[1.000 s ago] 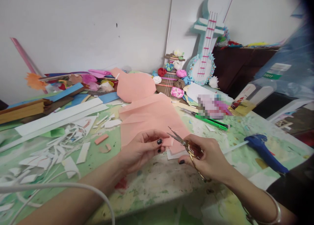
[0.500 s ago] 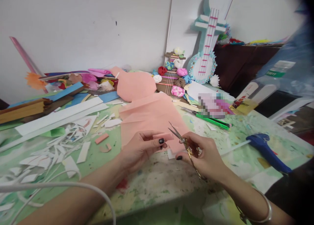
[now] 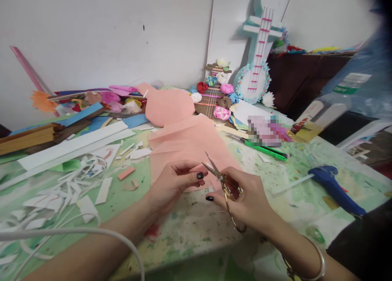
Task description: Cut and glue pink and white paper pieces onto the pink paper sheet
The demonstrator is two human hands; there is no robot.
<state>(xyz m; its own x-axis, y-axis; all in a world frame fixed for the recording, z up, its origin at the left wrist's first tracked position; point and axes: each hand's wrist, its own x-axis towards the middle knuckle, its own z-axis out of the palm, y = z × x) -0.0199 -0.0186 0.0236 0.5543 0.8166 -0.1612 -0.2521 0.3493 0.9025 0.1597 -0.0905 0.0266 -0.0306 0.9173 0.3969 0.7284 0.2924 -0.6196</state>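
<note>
A small pink piece is pinched between the thumb and fingers of the left hand, above the near part of a large pink sheet spread on the paint-marked surface. Gold-handled scissors are gripped by the right hand, fingers curled about the loops and blades parted. The piece lies to the left of the right hand, near the blade tips; whether it is touched by the steel cannot be told. The scissors' long axis is slanted from the loops, low and near, to tips pointed left and away; the piece, partly hidden by fingers, appears to be laid roughly sideways.
</note>
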